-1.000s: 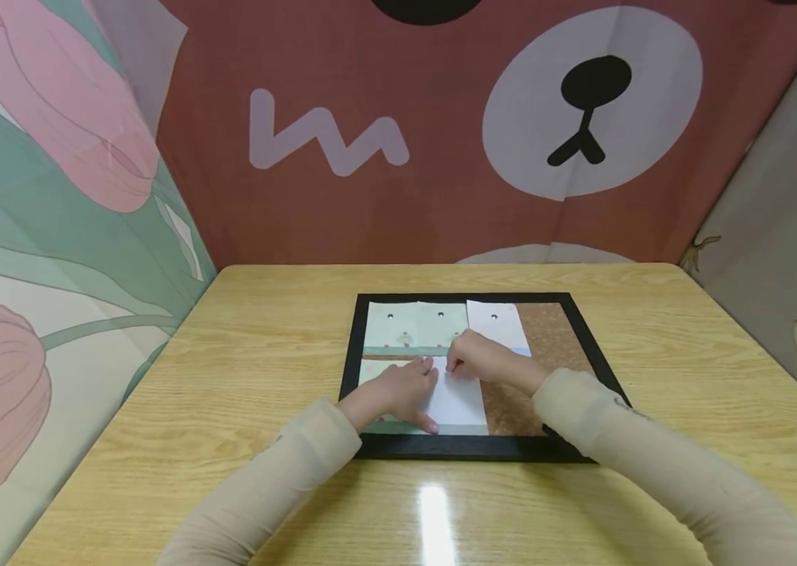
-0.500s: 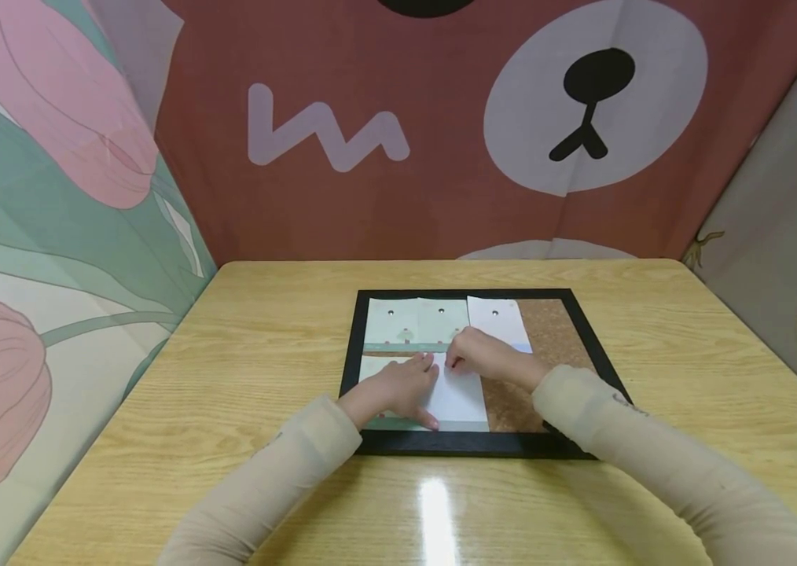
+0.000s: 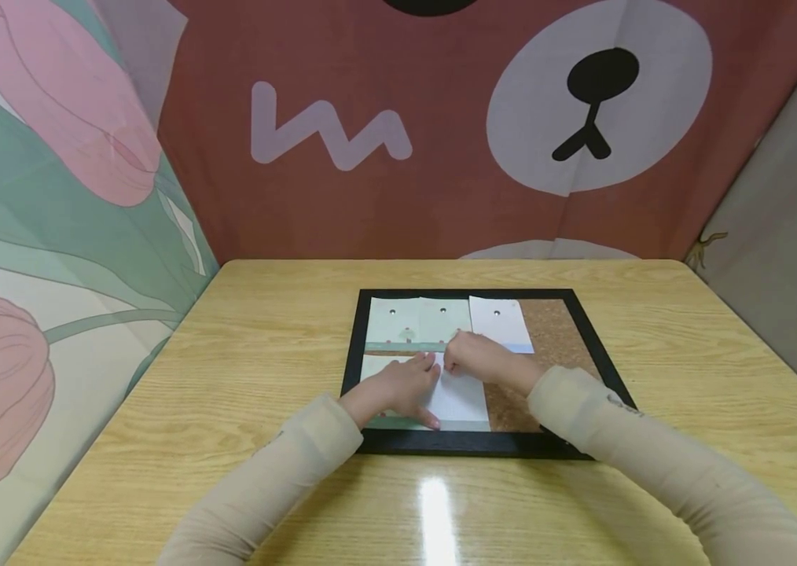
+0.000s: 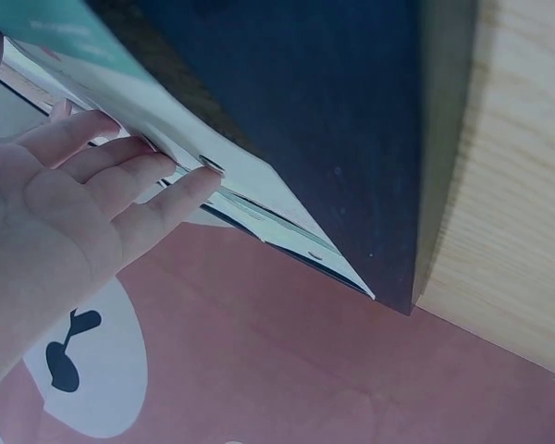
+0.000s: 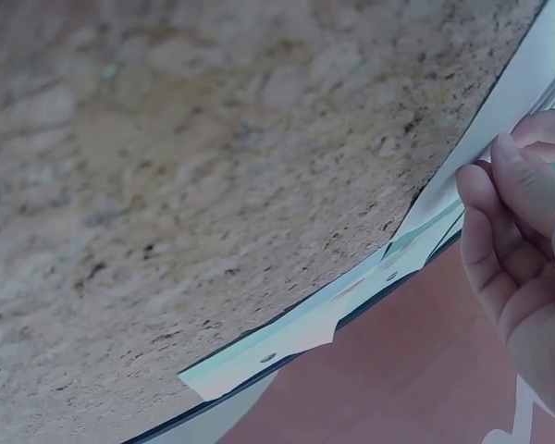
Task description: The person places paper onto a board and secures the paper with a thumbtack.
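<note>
A black-framed cork board (image 3: 465, 444) lies on the table with several paper sheets on it. My left hand (image 3: 398, 389) rests with spread fingers across the lower-left green-edged sheet (image 3: 384, 365) and the white sheet (image 3: 462, 405) beside it. In the left wrist view, a small round tack (image 4: 212, 165) sits at the fingertips of the left hand (image 4: 92, 203). My right hand (image 3: 483, 359) is curled at the white sheet's top. The right wrist view has the right hand (image 5: 527, 231) pinching thumb and forefinger against the paper, on what seems a thumbtack, mostly hidden.
Along the board's top, two pale green sheets (image 3: 409, 322) and a white sheet (image 3: 505, 324) are each fixed with a small metal tack (image 3: 497, 313). Bare cork (image 3: 557, 330) shows at the right. The wooden table (image 3: 264, 362) meets a patterned cloth (image 3: 370, 212) behind.
Both hands stay at nearly the same spots on the paper. The right hand shifts very slightly left, and the head view tilts a little.
</note>
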A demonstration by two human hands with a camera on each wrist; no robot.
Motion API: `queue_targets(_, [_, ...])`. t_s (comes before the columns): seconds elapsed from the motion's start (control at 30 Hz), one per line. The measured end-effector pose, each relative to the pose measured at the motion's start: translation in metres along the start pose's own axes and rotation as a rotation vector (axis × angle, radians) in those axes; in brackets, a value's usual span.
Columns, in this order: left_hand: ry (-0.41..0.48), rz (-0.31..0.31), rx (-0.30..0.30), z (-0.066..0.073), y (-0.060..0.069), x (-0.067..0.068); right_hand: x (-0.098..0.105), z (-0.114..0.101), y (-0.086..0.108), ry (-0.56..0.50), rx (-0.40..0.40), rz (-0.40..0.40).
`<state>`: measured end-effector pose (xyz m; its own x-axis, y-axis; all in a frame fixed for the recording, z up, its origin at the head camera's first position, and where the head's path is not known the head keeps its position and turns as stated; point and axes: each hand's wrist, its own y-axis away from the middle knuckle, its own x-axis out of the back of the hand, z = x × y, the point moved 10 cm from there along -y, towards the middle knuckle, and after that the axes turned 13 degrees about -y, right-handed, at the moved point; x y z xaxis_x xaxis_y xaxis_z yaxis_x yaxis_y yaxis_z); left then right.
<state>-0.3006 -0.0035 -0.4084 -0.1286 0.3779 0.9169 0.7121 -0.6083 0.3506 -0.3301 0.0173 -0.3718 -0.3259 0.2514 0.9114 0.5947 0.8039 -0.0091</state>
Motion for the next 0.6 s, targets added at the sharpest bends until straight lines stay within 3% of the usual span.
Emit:
queue_targets(0.33, [-0.012, 0.005, -0.002, 0.0007, 0.0004, 0.0009, -0.0010, -0.0039, 0.0002, 0.035, -0.004, -0.019])
queue_targets(0.6, [-0.022, 0.009, 0.006, 0.0006, 0.0007, 0.0015, 0.0008, 0.0007, 0.0005, 0.021, -0.016, 0.038])
